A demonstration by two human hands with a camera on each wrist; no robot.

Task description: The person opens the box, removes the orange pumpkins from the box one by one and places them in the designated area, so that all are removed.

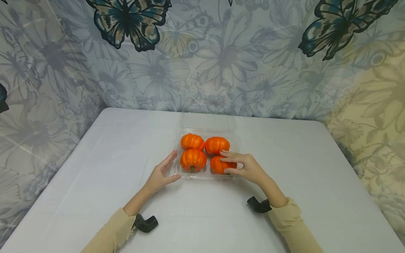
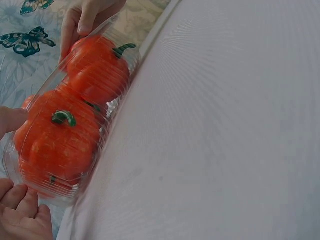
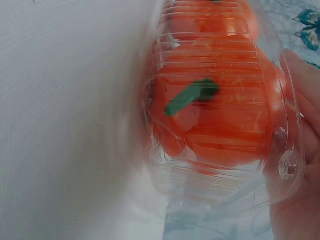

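Right grip (image 1: 248, 167) holds pumpkin (image 1: 216, 166) at 4 o'clock in box (image 1: 200, 176) | left grip (image 1: 160, 174) wide, 8 o'clock | I'd guess box could skid if pumpkin snags it

1) White table (image 1: 95, 175), far corners rounded
2) Grey-blue floral backdrop (image 1: 227, 80) behind and beside the table, yellowish at the head view's right
3) Teal-and-cream butterfly (image 1: 126, 23) printed high at the left
4) Second butterfly (image 1: 343, 26), tilted, high at the right
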